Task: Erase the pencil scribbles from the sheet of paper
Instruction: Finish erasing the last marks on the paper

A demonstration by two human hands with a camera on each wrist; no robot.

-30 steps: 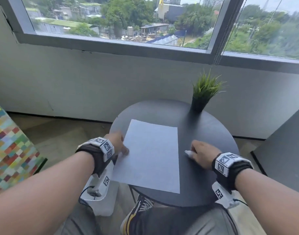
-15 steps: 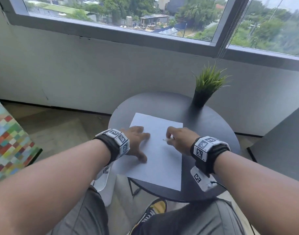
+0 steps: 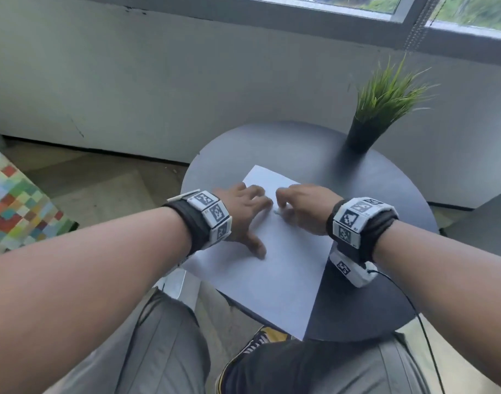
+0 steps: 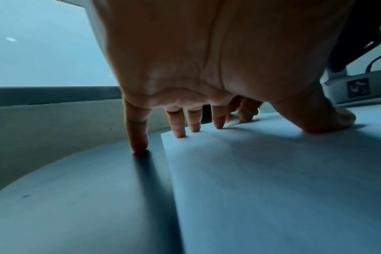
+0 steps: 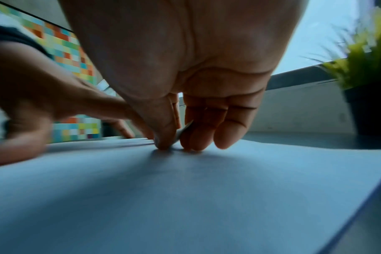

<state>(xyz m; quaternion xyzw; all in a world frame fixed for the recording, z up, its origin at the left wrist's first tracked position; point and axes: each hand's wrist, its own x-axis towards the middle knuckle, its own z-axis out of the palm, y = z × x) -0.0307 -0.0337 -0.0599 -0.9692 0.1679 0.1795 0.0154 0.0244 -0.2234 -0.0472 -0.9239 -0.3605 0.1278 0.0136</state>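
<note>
A white sheet of paper [image 3: 275,268] lies on the round dark table [image 3: 371,189], its near corner hanging over the edge. My left hand [image 3: 243,214] lies spread on the sheet's left part, fingertips [image 4: 178,134] pressing the paper [image 4: 272,180] and the little finger on the table. My right hand [image 3: 303,206] sits just right of it and pinches a small white eraser [image 3: 277,211] between thumb and fingers, its tip [image 5: 180,133] touching the paper [image 5: 185,197]. No pencil marks show on the sheet in any view.
A potted green grass plant [image 3: 383,109] in a black pot stands at the table's far right. Beyond the table are a grey wall and window sill [image 3: 300,15]. A multicoloured checkered cushion [image 3: 13,200] sits at the left. My knees lie under the near table edge.
My right hand has carried the eraser from the bare table at the right onto the sheet. My left hand has slid from the sheet's left edge further onto the paper. The head view has tilted down.
</note>
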